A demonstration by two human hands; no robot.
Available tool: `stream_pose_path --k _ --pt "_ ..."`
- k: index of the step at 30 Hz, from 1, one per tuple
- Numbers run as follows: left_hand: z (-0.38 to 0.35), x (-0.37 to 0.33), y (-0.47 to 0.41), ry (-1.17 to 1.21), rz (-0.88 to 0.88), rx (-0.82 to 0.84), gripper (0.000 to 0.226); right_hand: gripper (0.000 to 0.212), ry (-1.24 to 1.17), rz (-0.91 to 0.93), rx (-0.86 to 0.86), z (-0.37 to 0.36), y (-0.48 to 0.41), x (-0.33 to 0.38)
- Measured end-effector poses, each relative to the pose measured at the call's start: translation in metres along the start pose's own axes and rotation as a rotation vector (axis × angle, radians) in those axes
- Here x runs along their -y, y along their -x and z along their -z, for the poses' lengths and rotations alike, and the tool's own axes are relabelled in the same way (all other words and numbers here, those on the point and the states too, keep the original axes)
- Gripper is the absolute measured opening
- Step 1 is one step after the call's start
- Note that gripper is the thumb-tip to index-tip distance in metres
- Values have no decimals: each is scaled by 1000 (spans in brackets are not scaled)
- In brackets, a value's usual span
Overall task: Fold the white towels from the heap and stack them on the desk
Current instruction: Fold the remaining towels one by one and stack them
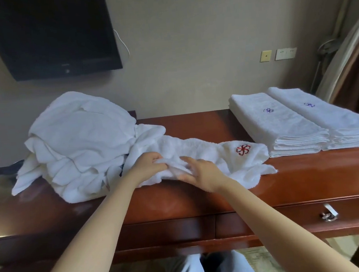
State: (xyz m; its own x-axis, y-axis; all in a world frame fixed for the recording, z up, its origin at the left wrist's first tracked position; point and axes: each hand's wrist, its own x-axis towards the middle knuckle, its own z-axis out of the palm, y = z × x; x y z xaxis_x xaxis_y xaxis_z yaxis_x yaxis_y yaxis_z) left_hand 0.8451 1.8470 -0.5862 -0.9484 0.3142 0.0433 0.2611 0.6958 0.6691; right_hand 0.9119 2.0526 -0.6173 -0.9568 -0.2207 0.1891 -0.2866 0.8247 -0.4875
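Observation:
A heap of crumpled white towels (pixel 77 144) sits on the left of the wooden desk (pixel 308 176). One white towel (pixel 231 164) with a red embroidered emblem trails out of the heap toward the right along the desk. My left hand (pixel 148 165) grips a bunched fold of this towel near its middle. My right hand (pixel 201 173) lies just to the right, its fingers pinching the same bunched cloth. Two stacks of folded white towels (pixel 281 124) with blue emblems lie side by side at the desk's right end.
A dark wall-mounted television (pixel 46 34) hangs above the heap. Desk drawers with a metal handle (pixel 328 214) face me. Wall sockets (pixel 280 54), a fan and a curtain stand at the right. My legs show below the desk edge.

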Motion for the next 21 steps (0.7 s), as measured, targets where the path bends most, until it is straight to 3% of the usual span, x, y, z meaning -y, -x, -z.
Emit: stream_pose_path --k 2,4,7,10,13,15,18,21 --pt "1 4 8 -48 60 58 13 33 -17 -21 -17 -7 -1 -7" --pt "-3 15 13 -104 130 81 21 40 -39 -61 -88 -8 0 -19" --pt "-14 24 19 -235 83 21 33 41 -28 -122 -121 -2 6 -35" --pt "-29 25 19 -403 21 -61 71 37 -2 -180 -150 5 13 -52" --pt "-41 20 21 -328 145 -9 111 36 31 -205 -209 12 24 -66" --pt "-46 20 20 -299 206 -13 120 39 45 -218 -239 15 30 -72" --pt "-52 18 17 -254 165 -43 99 37 46 -229 -247 17 37 -72" --pt "-52 2 7 -94 196 -36 45 48 -19 -199 -239 18 42 -63"
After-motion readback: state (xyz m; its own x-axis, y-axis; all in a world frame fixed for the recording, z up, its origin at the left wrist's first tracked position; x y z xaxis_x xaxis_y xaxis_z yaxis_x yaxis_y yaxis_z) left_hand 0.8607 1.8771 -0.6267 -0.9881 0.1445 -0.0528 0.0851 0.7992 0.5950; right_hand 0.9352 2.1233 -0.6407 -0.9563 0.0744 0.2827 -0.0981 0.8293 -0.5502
